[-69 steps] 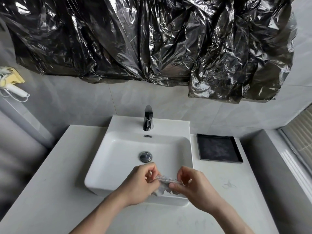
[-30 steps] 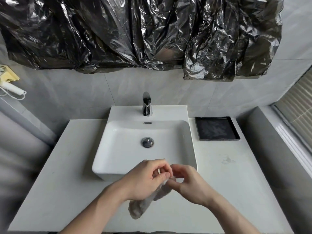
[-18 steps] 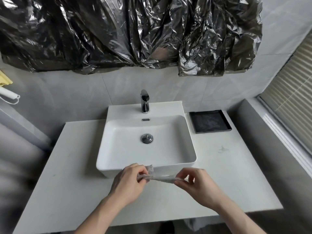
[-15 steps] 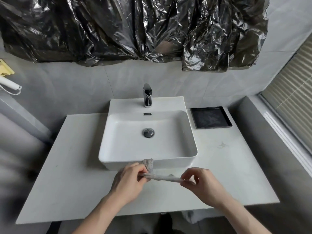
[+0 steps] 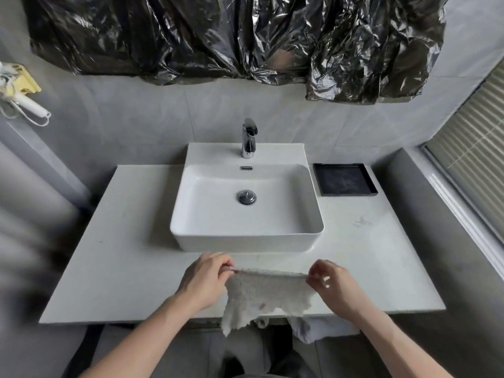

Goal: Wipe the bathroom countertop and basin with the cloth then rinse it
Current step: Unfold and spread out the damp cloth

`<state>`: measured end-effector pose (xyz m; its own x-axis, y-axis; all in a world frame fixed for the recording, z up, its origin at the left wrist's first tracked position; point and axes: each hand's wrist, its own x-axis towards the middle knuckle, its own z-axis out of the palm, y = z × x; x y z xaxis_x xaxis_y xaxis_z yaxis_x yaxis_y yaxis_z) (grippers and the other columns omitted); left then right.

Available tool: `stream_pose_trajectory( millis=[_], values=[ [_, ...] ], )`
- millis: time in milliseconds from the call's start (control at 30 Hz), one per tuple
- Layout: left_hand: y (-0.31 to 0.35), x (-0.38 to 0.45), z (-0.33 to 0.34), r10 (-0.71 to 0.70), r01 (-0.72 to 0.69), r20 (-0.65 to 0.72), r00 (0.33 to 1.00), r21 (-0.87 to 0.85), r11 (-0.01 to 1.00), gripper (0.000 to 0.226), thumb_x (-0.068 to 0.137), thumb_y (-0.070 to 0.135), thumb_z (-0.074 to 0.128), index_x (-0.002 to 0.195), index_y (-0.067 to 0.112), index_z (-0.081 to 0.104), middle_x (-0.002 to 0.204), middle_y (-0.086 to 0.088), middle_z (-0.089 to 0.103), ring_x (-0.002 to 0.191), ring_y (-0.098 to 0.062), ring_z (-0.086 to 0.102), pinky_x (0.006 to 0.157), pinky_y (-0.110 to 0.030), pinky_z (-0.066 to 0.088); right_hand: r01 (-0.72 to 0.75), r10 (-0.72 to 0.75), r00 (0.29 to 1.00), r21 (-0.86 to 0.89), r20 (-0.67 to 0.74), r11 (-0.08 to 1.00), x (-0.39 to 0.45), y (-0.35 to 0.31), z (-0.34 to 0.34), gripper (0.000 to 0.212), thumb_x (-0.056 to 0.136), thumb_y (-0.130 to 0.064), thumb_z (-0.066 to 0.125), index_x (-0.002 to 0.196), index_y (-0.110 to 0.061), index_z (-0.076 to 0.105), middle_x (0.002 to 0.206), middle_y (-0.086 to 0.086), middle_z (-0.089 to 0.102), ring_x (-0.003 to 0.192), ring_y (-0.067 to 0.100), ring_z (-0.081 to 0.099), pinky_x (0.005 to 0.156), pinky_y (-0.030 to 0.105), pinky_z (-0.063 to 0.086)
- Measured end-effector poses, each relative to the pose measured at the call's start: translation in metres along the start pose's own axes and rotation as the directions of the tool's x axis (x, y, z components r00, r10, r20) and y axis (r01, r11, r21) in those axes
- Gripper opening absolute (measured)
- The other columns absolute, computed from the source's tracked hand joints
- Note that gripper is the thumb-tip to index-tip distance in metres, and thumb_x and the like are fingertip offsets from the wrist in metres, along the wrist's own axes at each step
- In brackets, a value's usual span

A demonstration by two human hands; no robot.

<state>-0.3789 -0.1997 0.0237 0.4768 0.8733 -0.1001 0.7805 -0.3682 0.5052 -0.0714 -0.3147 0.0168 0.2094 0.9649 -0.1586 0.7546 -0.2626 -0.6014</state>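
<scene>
Over the front edge of the white worktop [image 5: 109,263], my left hand [image 5: 203,279] and right hand [image 5: 334,286] each pinch a top corner of the grey cloth [image 5: 266,294], stretching it flat between them; its ragged lower edge hangs past the worktop's edge. White rectangular basin [image 5: 245,242] sits just behind the hands, chrome tap [image 5: 248,138] at its back, drain plug [image 5: 246,197] in its floor. Black tray [image 5: 344,179] right of the basin; crumpled black plastic sheeting [image 5: 231,36] covers the wall above.

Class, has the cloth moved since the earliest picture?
Yes. The cloth has come off the basin's front rim, towards the person, and now hangs spread over the countertop's front edge.
</scene>
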Motion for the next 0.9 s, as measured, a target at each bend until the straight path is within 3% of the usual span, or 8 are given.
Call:
stream_pose_trajectory(
  millis=[167, 300, 400, 500, 533, 633, 767, 900],
  values=[
    [0.000, 0.008, -0.023, 0.049, -0.064, -0.186, 0.981, -0.075, 0.995, 0.005, 0.092, 0.026, 0.066, 0.090, 0.029, 0.063, 0.089, 0.018, 0.061, 0.086, -0.004, 0.057, 0.075, -0.023, 0.047, 0.125, -0.125, 0.981, -0.006, -0.146, 0.992, 0.022, -0.013, -0.014, 0.026, 0.086, -0.002, 0.073, 0.083, -0.027, 0.068, 0.085, -0.013, 0.061, 0.075, 0.010, 0.064, 0.068, 0.030, 0.056],
    [-0.015, -0.001, -0.003, 0.004, -0.008, -0.072, 0.997, -0.056, 0.998, 0.005, 0.091, 0.029, 0.067, 0.091, 0.031, 0.063, 0.089, 0.019, 0.057, 0.084, -0.004, 0.056, 0.074, -0.026, 0.049, 0.113, -0.117, 0.991, -0.059, -0.070, 0.992, 0.025, -0.005, -0.001, 0.024, 0.084, -0.002, 0.073, 0.083, -0.026, 0.070, 0.085, -0.016, 0.060, 0.076, 0.004, 0.063, 0.065, 0.013, 0.048],
    [-0.024, -0.012, 0.029, -0.050, 0.053, 0.071, 0.996, -0.038, 0.998, 0.003, 0.092, 0.029, 0.066, 0.091, 0.033, 0.065, 0.089, 0.019, 0.056, 0.084, -0.004, 0.056, 0.079, -0.028, 0.049, 0.023, -0.019, 0.999, -0.127, 0.031, 0.992, 0.016, 0.018, 0.029, 0.030, 0.086, -0.004, 0.071, 0.079, -0.032, 0.067, 0.084, -0.015, 0.061, 0.072, 0.003, 0.061, 0.061, 0.007, 0.040],
    [-0.031, -0.025, 0.063, -0.083, 0.083, 0.223, 0.971, 0.007, 0.997, 0.005, 0.094, 0.029, 0.062, 0.095, 0.031, 0.067, 0.098, 0.014, 0.060, 0.095, -0.010, 0.059, 0.087, -0.026, 0.048, -0.070, 0.107, 0.975, -0.189, 0.194, 0.979, -0.001, 0.042, 0.057, 0.028, 0.087, -0.012, 0.064, 0.077, -0.039, 0.063, 0.085, -0.013, 0.064, 0.076, 0.008, 0.063, 0.063, 0.017, 0.048],
    [-0.032, -0.029, 0.073, -0.098, 0.096, 0.269, 0.958, 0.022, 0.995, 0.005, 0.094, 0.030, 0.061, 0.094, 0.032, 0.066, 0.099, 0.013, 0.061, 0.097, -0.012, 0.060, 0.088, -0.027, 0.048, -0.081, 0.133, 0.959, -0.207, 0.250, 0.975, -0.009, 0.046, 0.063, 0.018, 0.083, -0.017, 0.059, 0.078, -0.032, 0.067, 0.085, -0.009, 0.066, 0.078, 0.012, 0.064, 0.066, 0.025, 0.052],
    [-0.033, -0.035, 0.091, -0.137, 0.118, 0.348, 0.927, 0.075, 0.990, 0.008, 0.095, 0.034, 0.059, 0.097, 0.032, 0.067, 0.102, 0.010, 0.063, 0.098, -0.015, 0.061, 0.085, -0.030, 0.048, -0.070, 0.142, 0.933, -0.222, 0.332, 0.973, -0.024, 0.056, 0.076, 0.023, 0.076, -0.024, 0.050, 0.084, -0.020, 0.071, 0.087, -0.002, 0.071, 0.083, 0.021, 0.066, 0.074, 0.037, 0.053],
    [-0.039, -0.023, 0.092, -0.185, 0.170, 0.271, 0.945, 0.076, 0.982, 0.009, 0.095, 0.035, 0.057, 0.099, 0.032, 0.065, 0.104, 0.012, 0.065, 0.095, -0.016, 0.062, 0.082, -0.034, 0.050, -0.139, 0.184, 0.947, -0.181, 0.264, 0.974, -0.008, 0.064, 0.080, 0.017, 0.082, -0.018, 0.063, 0.086, -0.033, 0.070, 0.089, -0.009, 0.071, 0.080, 0.012, 0.065, 0.072, 0.033, 0.056],
    [-0.046, 0.003, 0.089, -0.270, 0.259, 0.177, 0.947, 0.083, 0.962, 0.008, 0.092, 0.036, 0.060, 0.097, 0.033, 0.064, 0.104, 0.014, 0.067, 0.095, -0.017, 0.064, 0.079, -0.032, 0.052, -0.151, 0.176, 0.969, -0.148, 0.175, 0.977, 0.034, 0.056, 0.078, 0.025, 0.092, -0.010, 0.061, 0.100, -0.027, 0.078, 0.098, -0.009, 0.075, 0.080, 0.010, 0.062, 0.070, 0.022, 0.045]
  ],
)
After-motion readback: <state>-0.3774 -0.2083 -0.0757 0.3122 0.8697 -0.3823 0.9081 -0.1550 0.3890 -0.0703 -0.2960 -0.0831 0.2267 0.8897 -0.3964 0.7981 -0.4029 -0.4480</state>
